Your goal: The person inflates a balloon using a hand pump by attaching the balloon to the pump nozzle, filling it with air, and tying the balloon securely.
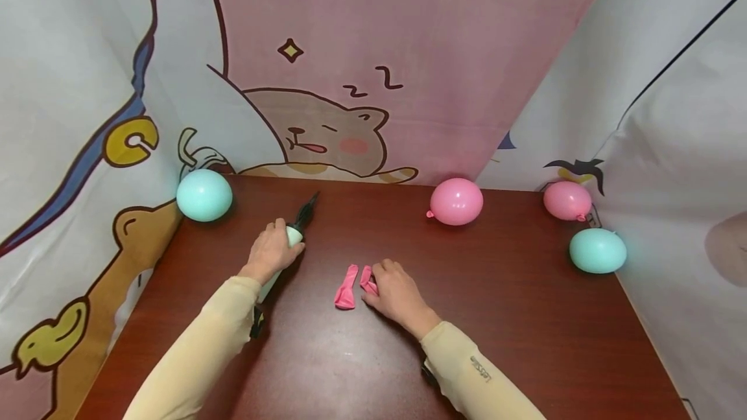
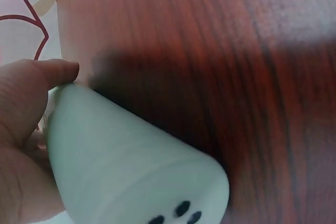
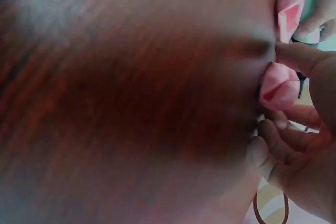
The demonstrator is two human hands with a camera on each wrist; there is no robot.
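Observation:
My left hand grips a pale green balloon pump by its body, and its black nozzle points away toward the wall. In the left wrist view the rounded pump body fills the lower part, with black dots on its end. Low over the table, my right hand has a flat pink balloon between thumb and fingers. The right wrist view shows this balloon bunched up between them. A second flat pink balloon lies just to the left, apart from the hand.
Inflated balloons stand around the table: a mint one at the back left, a pink one at the back, and another pink one with a mint one at the right. Printed cloth encloses the back and sides.

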